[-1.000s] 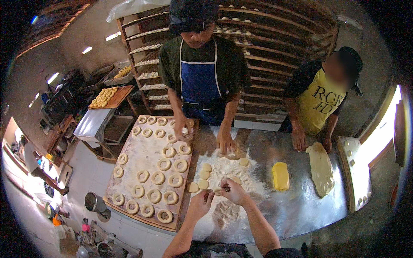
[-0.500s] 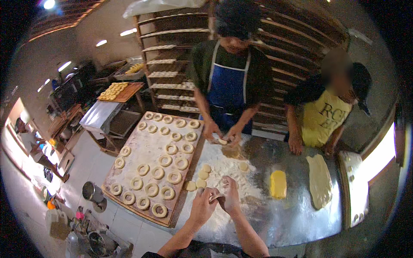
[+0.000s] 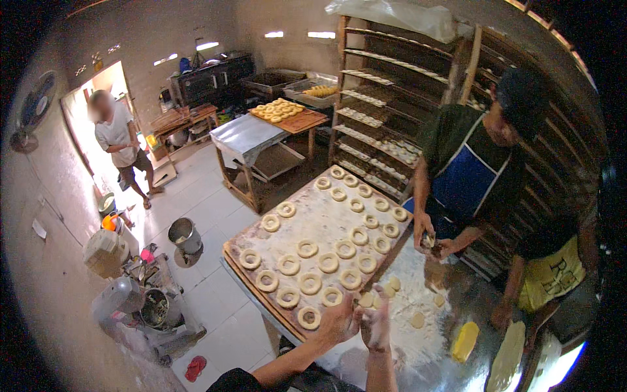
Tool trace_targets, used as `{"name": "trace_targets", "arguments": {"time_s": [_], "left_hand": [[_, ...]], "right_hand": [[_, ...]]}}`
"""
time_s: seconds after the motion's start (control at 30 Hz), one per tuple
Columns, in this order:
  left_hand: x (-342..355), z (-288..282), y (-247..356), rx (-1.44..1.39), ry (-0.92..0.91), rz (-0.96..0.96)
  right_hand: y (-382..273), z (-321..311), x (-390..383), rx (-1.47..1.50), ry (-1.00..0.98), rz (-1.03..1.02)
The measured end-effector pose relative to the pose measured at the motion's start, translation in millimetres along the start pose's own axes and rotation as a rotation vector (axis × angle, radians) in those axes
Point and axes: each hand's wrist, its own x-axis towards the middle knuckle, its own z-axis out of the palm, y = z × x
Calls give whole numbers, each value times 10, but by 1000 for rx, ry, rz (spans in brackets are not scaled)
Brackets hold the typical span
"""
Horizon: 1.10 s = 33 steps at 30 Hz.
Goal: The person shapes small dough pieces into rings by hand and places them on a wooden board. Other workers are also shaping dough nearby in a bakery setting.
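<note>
Both my hands are together over the floured near side of the table, with fingers curled in. My left hand (image 3: 343, 320) and my right hand (image 3: 377, 323) pinch a small piece of pale dough between them; most of it is hidden by my fingers. Just beyond them lie several flat dough pieces (image 3: 392, 286), and loose flour (image 3: 418, 336) spreads to the right. Left of my hands is a wooden board (image 3: 287, 225) dusted with flour, bearing rows of dough rings (image 3: 328, 263).
Across the table a co-worker in a blue apron (image 3: 465, 186) handles dough. A second person wears a yellow apron (image 3: 552, 277). A yellow slab (image 3: 464, 342) and a long dough strip (image 3: 506, 359) lie at right. Tray racks (image 3: 392, 85) stand behind; a bucket (image 3: 185, 235) is on the floor.
My view has swung left, so the board now sits mid-picture and more floor shows. My hands stay together on the dough, now close to the board's near right corner.
</note>
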Motion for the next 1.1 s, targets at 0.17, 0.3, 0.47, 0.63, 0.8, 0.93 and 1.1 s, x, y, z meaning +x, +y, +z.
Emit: {"name": "trace_targets", "arguments": {"time_s": [0.17,0.3,0.47,0.63,0.8,0.93,1.1], "left_hand": [[165,-552,-286,141,138,-187],[293,-1042,-549,63,245,-310],[449,-1680,-878,-54,348,-271],[547,-2138,-1173,212,351,-159],[644,-2506,-1454,233,319,-265],[737,-2790,-1597,190,369,-376],[929,-2929,-1651,299,482,-361]], "right_hand": [[447,521,442,4,-14,205],[728,891,785,-82,82,278],[1144,1366,1317,-66,-256,270],[1567,1731,1653,-506,-333,157],[1891,2037,2100,-393,-505,-114],[1861,2283,2346,353,-604,213],[1910,2525,2499,-670,-601,110]]}}
